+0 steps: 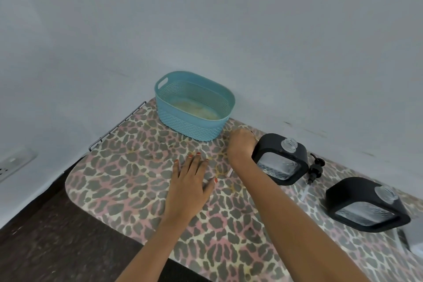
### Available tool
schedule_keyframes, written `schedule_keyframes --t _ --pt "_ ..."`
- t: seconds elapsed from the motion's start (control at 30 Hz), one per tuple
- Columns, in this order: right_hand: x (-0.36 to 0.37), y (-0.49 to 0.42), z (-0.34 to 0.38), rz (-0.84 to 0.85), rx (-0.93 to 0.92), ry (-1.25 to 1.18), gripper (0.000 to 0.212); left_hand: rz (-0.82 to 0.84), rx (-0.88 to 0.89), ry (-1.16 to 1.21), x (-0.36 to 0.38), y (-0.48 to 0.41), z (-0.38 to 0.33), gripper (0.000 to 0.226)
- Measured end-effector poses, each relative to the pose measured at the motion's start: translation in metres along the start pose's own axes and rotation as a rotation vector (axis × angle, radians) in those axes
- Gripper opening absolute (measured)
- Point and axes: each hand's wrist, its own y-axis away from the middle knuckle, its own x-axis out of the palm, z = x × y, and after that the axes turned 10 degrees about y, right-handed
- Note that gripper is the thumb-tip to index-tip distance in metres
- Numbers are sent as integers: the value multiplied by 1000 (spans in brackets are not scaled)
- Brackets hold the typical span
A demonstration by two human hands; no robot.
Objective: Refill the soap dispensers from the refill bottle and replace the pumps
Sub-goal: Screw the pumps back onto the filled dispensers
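Two soap dispensers stand on the leopard-print board, each a clear bottle in a black frame with an open threaded neck and no pump. The nearer-left dispenser is touched by my right hand, which is closed in a fist beside it. A thin white tube pokes out from under that hand; what it is attached to is hidden. The other dispenser stands further right. A black pump with its tube lies on the board between them. My left hand rests flat on the board, fingers spread, holding nothing.
A teal perforated basket with something pale yellow inside stands at the back against the wall. A wire rack ends the board at the left. A grey object is cut off at the right edge. A wall socket is far left.
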Motion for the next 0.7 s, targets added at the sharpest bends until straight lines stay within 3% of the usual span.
schedule_keyframes --t 0.2,0.33,0.4,0.5,0.57,0.7 --pt "-21 20 -17 -108 -7 -214 30 15 -13 7 -4 1 2 55" --pt "-44 38 -44 -182 0 -432 31 -2 -2 110 -4 2 3 72" --pt "-55 48 -64 -224 -20 -599 34 3 -9 190 -8 2 0 78" --pt "-67 56 -101 -322 10 -925 36 16 -22 303 -14 -2 -15 59" --pt "-73 59 -125 -367 49 -1106 30 1 19 342 -18 -7 -34 60" --pt "-78 58 -169 -405 114 -1281 26 -3 120 373 -25 -22 -82 69"
